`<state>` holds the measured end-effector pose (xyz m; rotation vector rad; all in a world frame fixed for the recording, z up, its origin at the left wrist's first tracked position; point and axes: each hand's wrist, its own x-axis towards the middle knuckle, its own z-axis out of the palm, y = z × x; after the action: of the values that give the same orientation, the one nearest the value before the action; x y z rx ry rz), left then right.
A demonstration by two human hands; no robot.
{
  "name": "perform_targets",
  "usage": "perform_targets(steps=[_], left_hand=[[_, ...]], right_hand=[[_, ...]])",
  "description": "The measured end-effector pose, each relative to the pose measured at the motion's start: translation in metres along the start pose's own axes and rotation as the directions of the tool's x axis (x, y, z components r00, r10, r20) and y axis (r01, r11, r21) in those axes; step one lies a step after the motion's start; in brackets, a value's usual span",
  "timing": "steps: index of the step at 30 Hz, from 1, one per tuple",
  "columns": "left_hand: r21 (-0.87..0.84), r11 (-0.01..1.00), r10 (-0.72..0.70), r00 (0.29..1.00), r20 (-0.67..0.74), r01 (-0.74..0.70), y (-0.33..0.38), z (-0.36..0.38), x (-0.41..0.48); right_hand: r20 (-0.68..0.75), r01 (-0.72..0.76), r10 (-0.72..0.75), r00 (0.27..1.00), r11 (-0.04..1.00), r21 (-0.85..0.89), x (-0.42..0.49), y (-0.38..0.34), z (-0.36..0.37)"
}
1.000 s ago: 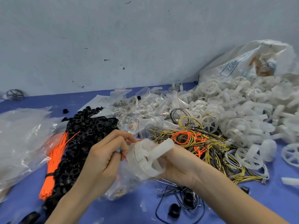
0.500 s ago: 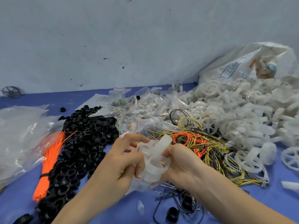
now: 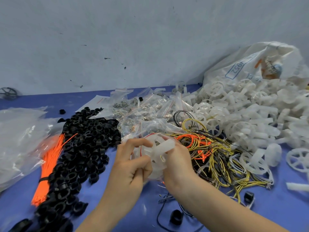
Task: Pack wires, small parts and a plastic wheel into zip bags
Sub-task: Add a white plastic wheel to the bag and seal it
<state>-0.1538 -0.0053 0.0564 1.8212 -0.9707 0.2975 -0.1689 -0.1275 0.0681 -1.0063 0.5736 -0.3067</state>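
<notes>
Both hands meet at the middle of the blue table. My left hand (image 3: 132, 163) pinches the edge of a clear zip bag (image 3: 143, 153) with a red seal line. My right hand (image 3: 177, 163) grips a white plastic wheel (image 3: 160, 148) with a stubby axle, held at the bag's mouth and partly inside the film. A tangle of yellow, black and orange wires (image 3: 207, 148) lies just right of the hands. Filled small zip bags (image 3: 142, 109) with metal parts are heaped behind them.
A heap of black plastic rings (image 3: 83, 141) and an orange cable-tie bundle (image 3: 48, 166) lie to the left, beside a large clear plastic sheet (image 3: 18, 139). White wheels (image 3: 250, 118) pile up at the right before a white sack (image 3: 260, 64). Loose black parts (image 3: 175, 216) lie near my forearms.
My hands have drawn closer together and moved slightly up the table. The wheel has gone deeper into the bag's mouth, and my left fingers have shifted their pinch on the bag's edge.
</notes>
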Motion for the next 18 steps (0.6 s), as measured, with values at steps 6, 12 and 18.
perform_targets(steps=[6,12,18], left_hand=[[-0.102,0.995,-0.032,0.986,-0.165,0.015,0.006,-0.010,0.003],[-0.218,0.878,-0.454,0.886,-0.098,0.426,-0.032,0.016,-0.008],[0.034,0.907,-0.410,0.898,-0.160,0.420,-0.036,0.045,-0.020]], right_hand=[[0.011,0.247,-0.263,0.965,0.890,-0.384,0.013,0.007,-0.011],[0.043,0.226,-0.230,0.972,0.872,-0.433,0.017,0.009,-0.016],[0.094,0.101,-0.070,0.993,0.919,-0.381,0.019,0.010,-0.015]])
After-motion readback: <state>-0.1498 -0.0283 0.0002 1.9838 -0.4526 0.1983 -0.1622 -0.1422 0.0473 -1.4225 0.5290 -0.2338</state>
